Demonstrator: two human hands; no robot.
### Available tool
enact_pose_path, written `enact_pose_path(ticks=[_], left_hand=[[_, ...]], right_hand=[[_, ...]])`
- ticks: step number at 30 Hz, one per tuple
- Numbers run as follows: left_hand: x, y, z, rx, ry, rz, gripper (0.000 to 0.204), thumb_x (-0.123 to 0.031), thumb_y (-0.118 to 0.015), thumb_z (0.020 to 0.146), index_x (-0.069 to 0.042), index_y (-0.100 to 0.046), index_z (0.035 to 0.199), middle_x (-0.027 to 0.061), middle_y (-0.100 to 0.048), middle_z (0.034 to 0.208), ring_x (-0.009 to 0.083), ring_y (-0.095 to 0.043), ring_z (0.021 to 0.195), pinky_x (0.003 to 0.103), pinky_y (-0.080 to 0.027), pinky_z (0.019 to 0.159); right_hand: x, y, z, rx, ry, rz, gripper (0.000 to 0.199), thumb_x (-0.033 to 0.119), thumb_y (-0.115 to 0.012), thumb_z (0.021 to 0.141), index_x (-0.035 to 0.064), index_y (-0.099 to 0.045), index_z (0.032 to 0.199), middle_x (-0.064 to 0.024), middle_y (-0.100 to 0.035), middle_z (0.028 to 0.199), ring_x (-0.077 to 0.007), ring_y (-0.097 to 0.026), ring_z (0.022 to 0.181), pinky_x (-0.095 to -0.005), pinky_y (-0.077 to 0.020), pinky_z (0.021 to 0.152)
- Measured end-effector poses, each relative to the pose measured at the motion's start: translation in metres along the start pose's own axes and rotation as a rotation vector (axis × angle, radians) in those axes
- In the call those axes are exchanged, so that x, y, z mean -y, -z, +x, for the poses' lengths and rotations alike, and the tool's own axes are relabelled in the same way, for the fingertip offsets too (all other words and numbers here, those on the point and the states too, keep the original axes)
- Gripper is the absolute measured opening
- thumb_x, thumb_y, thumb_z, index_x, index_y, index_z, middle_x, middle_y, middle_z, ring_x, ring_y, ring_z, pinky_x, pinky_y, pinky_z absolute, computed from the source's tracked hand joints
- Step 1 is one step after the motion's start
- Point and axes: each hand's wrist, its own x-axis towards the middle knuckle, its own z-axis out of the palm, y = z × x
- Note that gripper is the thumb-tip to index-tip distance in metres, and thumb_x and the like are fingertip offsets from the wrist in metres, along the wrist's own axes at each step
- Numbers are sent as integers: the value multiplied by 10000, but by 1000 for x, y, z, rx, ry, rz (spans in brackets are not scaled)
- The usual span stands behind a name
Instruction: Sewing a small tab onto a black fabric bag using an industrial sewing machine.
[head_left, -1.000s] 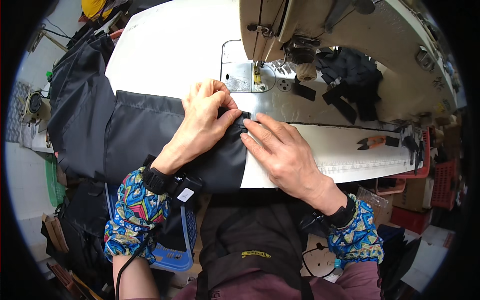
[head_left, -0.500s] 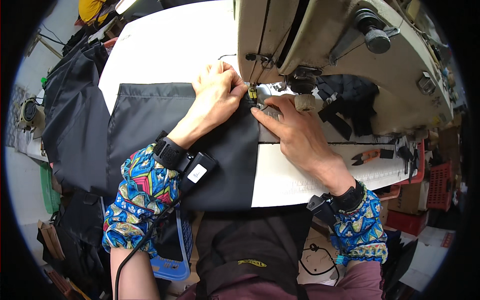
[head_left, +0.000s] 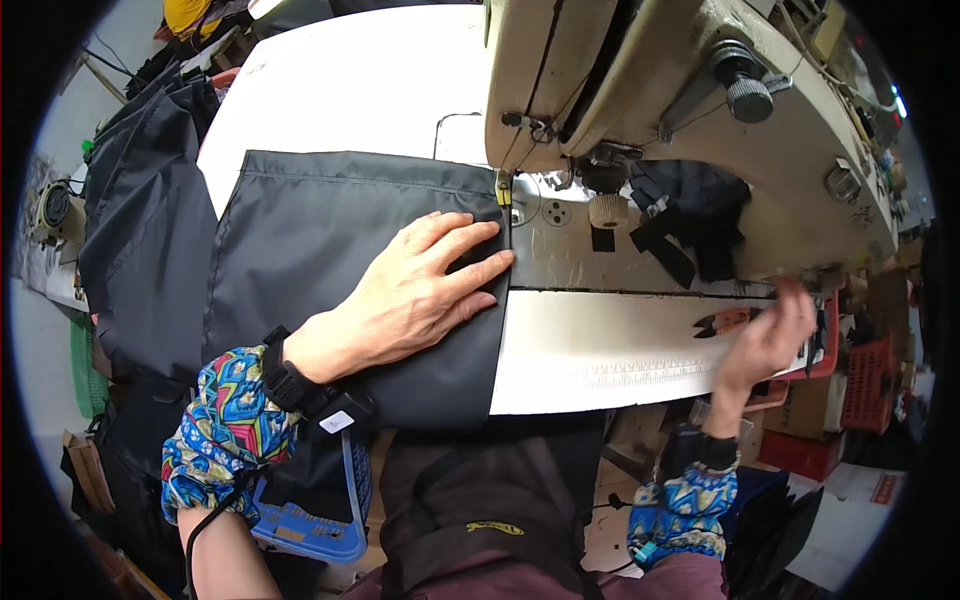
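My left hand (head_left: pixel 415 285) lies flat with fingers spread on a black fabric panel (head_left: pixel 300 245), its fingertips near the panel's right edge. The panel's upper right corner sits under the presser foot (head_left: pixel 503 190) of a sewing machine (head_left: pixel 570 90). A stitched line runs along the panel's top hem. Out to the right, my right hand (head_left: pixel 768 340) is over the table's front edge, beside orange-handled thread snips (head_left: pixel 722 322). Motion smears its fingers, so I cannot tell whether they hold anything.
Black fabric scraps (head_left: pixel 695 215) are heaped under the machine arm, with a small black piece (head_left: pixel 602 240) nearer the needle. More black cloth (head_left: pixel 145 240) hangs at the left. A blue basket (head_left: pixel 350 540) stands below the table; red baskets (head_left: pixel 868 385) are at the right.
My right hand has left the presser foot and swung far right to the snips. My left hand has slid down from the needle and flattened on the fabric. A small black piece now lies near the needle.
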Motion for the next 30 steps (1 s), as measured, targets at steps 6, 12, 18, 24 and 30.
enact_pose_path(ticks=[6, 12, 18, 24, 30], left_hand=[[4, -2, 1, 23, -2, 87, 403, -198, -703, 924, -84, -651, 1308, 142, -570, 1371, 345, -517, 1261, 462, -440, 1074], [5, -3, 0, 12, -15, 66, 397, -187, -706, 923, -84, -655, 1303, 137, -571, 1378, 340, -523, 1254, 458, -448, 1068], [10, -5, 0, 13, 22, 103, 392, -205, -676, 951, -68, -636, 1317, 168, -550, 1411, 365, -502, 1306, 458, -435, 1095], [-53, -2, -47, 124, 88, 87, 615, -357, -671, 929, 37, -535, 1382, 219, -479, 1491, 363, -432, 1415, 493, -363, 1159], [-155, -3, -149, 248, 98, 58, 817, -569, -685, 845, -14, -527, 1424, 168, -495, 1507, 328, -442, 1431, 548, -288, 1171]], right_hand=[[-76, 14, -15, 255, -67, -303, 401, -134, -515, 869, -7, -702, 1200, -168, -697, 1168, -344, -663, 1030, -405, -530, 879], [-58, 17, -19, 281, -32, -141, 393, -114, -516, 865, -23, -692, 1204, -178, -718, 1147, -345, -695, 1009, -403, -536, 879], [15, 65, 0, 735, -324, 753, 333, -91, -534, 833, -32, -746, 1083, -156, -758, 1031, -256, -734, 953, -315, -564, 845], [155, 62, -93, 1321, -120, 1086, 260, 213, -723, 920, -6, -733, 1059, -174, -740, 908, -324, -711, 793, -375, -557, 733], [176, 85, -118, 1762, -659, 1324, 239, 190, -641, 1023, -37, -712, 1044, 14, -669, 777, -18, -551, 730, -233, -484, 610]])
